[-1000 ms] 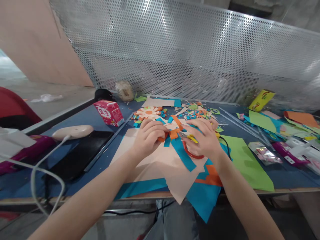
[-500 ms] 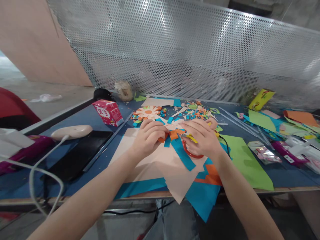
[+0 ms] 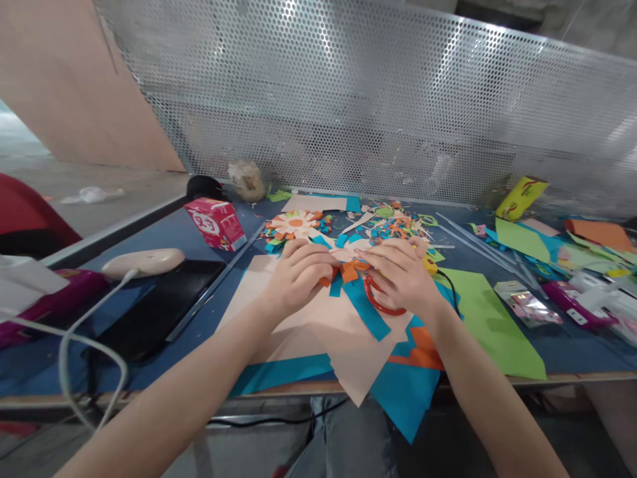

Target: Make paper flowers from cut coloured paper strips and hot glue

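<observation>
Both hands meet over a layered paper flower (image 3: 348, 251) with pale pink petals and blue and orange pieces. My left hand (image 3: 300, 275) is closed on the flower's left side, its curled fingers by an orange piece. On the other side, my right hand (image 3: 402, 273) pinches the flower's right edge near an orange paper strip (image 3: 352, 269). Red scissor handles (image 3: 383, 304) show under my right palm. Behind that hand a yellow tool (image 3: 430, 266) with a black cord is mostly hidden. Beneath everything lie pale pink paper sheets (image 3: 298, 332).
A finished-looking paper flower (image 3: 294, 224) and a heap of paper scraps (image 3: 398, 222) lie beyond my hands. Green paper (image 3: 492, 325) is at right, a pink box (image 3: 215, 224) and black tablet-like slab (image 3: 159, 309) at left. A perforated metal panel (image 3: 348, 99) stands behind.
My right hand has shifted slightly left and its fingers have turned over the flower's edge. The yellow piece seen by its fingertips is now hidden. My left hand has barely moved.
</observation>
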{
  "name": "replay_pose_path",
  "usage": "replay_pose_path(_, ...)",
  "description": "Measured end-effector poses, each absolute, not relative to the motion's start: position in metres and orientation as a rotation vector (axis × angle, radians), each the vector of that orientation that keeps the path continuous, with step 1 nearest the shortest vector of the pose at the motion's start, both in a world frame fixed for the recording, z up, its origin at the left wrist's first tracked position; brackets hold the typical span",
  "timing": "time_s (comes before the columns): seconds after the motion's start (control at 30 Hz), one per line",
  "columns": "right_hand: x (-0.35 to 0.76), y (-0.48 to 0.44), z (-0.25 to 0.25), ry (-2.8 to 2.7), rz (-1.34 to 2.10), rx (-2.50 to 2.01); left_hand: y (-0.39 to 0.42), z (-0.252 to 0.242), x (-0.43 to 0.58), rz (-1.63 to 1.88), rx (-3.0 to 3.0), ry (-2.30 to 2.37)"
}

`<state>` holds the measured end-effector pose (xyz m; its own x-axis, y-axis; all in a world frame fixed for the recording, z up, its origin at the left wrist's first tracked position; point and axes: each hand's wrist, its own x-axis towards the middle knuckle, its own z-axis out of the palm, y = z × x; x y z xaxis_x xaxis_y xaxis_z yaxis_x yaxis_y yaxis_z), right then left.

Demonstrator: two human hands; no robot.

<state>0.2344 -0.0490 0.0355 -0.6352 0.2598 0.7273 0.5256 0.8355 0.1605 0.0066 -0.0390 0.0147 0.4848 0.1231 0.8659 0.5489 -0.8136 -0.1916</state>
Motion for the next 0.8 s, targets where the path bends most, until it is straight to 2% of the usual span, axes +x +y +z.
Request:
replay_pose_path(0.6, 0.2367, -0.0483, 0.0299, -2.300, -0.592, -0.663, -0.0380, 0.0162, 0.0087, -1.294, -2.287, -0.558)
replay_pose_path(0.8, 0.2344, -0.0483, 0.0317, -2.255, -0.535, -0.656, -0.0401, 0.0171, 0.0138, -1.429, -2.401, -0.637)
